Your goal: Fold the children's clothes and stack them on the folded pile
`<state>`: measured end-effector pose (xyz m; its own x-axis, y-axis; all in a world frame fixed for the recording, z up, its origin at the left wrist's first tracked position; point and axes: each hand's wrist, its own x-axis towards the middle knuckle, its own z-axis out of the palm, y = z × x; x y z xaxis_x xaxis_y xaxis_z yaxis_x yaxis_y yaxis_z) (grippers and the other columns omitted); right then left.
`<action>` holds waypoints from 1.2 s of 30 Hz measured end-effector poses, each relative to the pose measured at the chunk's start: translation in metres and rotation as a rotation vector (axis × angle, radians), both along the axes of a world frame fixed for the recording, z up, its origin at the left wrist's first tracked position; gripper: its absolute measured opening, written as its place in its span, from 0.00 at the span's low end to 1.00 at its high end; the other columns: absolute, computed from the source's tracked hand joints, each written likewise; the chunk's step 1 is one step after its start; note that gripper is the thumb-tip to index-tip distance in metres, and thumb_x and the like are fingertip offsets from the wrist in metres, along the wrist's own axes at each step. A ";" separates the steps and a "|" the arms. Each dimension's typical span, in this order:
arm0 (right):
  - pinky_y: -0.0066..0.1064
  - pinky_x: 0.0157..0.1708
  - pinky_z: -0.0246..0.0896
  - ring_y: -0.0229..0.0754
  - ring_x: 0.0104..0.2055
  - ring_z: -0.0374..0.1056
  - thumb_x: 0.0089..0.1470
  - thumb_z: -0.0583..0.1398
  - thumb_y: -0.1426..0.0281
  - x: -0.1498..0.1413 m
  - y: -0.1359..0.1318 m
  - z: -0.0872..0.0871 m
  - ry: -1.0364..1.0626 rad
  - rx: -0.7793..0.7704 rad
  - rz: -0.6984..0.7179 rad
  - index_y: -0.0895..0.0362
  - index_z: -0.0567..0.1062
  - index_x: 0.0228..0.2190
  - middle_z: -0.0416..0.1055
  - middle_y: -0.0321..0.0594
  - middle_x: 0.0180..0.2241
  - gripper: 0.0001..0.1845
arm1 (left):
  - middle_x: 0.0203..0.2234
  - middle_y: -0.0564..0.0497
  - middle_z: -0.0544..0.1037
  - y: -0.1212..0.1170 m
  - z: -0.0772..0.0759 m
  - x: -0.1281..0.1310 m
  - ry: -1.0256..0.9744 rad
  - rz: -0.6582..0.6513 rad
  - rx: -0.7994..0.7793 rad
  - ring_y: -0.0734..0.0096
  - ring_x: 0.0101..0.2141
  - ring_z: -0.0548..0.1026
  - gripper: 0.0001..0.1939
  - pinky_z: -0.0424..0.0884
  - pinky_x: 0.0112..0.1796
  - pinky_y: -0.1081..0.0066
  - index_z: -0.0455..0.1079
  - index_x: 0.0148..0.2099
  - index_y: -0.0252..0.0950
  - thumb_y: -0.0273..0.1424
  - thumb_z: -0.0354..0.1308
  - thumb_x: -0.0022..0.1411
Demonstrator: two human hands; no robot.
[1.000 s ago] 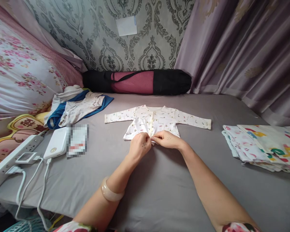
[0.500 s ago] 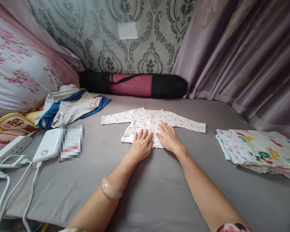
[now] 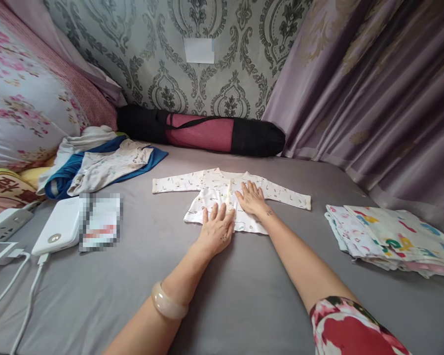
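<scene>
A small white long-sleeved baby shirt (image 3: 212, 190) with a tiny print lies spread on the grey sheet (image 3: 244, 291), both sleeves stretched out sideways. My left hand (image 3: 218, 229) rests flat over its lower hem near the middle, fingers apart and pointing away from me. Higher up, on the right half of the front, my right hand (image 3: 252, 199) lies flat with fingers spread. Both palms press on the cloth and neither grips it. Parts of the front and hem are hidden beneath them. A pale bangle (image 3: 169, 301) circles my left wrist.
Folded printed cloths (image 3: 399, 236) are stacked at right. Rumpled clothes (image 3: 107, 165) lie at back left, near a white power bank (image 3: 59, 224) with its cable and a power strip (image 3: 5, 224). A black and red long bag (image 3: 200, 132) lies along the wall.
My right hand has slid up and slightly away across the shirt's right front. My left hand stays by the lower hem, a little lower. The view has shifted slightly.
</scene>
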<state>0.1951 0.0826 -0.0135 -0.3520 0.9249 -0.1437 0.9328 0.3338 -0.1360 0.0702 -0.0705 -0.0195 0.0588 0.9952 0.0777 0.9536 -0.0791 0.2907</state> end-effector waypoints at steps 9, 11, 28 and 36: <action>0.46 0.66 0.25 0.52 0.70 0.31 0.64 0.37 0.53 -0.012 0.047 -0.002 0.008 0.027 -0.108 0.63 0.46 0.67 0.36 0.51 0.69 0.38 | 0.66 0.44 0.57 0.000 0.002 0.000 -0.006 -0.002 0.000 0.44 0.65 0.51 0.24 0.48 0.59 0.38 0.57 0.66 0.44 0.36 0.41 0.70; 0.47 0.66 0.26 0.53 0.70 0.33 0.64 0.37 0.54 -0.014 0.053 -0.005 0.028 0.066 -0.142 0.65 0.47 0.67 0.39 0.51 0.69 0.38 | 0.66 0.43 0.57 0.000 0.003 0.000 -0.010 -0.005 0.002 0.44 0.65 0.51 0.24 0.48 0.59 0.38 0.57 0.65 0.43 0.36 0.41 0.69; 0.48 0.64 0.33 0.53 0.69 0.40 0.63 0.45 0.63 -0.030 0.047 0.011 0.103 0.157 -0.119 0.64 0.56 0.64 0.46 0.53 0.67 0.32 | 0.38 0.42 0.80 0.015 0.032 -0.081 -0.185 0.665 -0.001 0.55 0.41 0.75 0.14 0.64 0.39 0.62 0.72 0.40 0.37 0.31 0.44 0.64; 0.30 0.47 0.59 0.44 0.47 0.68 0.58 0.55 0.69 -0.121 -0.008 0.054 0.217 0.017 0.449 0.54 0.79 0.40 0.76 0.41 0.44 0.13 | 0.34 0.40 0.79 0.017 0.034 -0.082 -0.298 0.690 -0.132 0.56 0.37 0.76 0.17 0.64 0.31 0.66 0.72 0.34 0.37 0.33 0.43 0.65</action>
<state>0.0743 0.0748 0.0405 -0.7360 0.6769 -0.0091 0.6473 0.6998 -0.3020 -0.0120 -0.0530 0.0146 -0.5845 0.8010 -0.1295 0.6539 0.5594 0.5094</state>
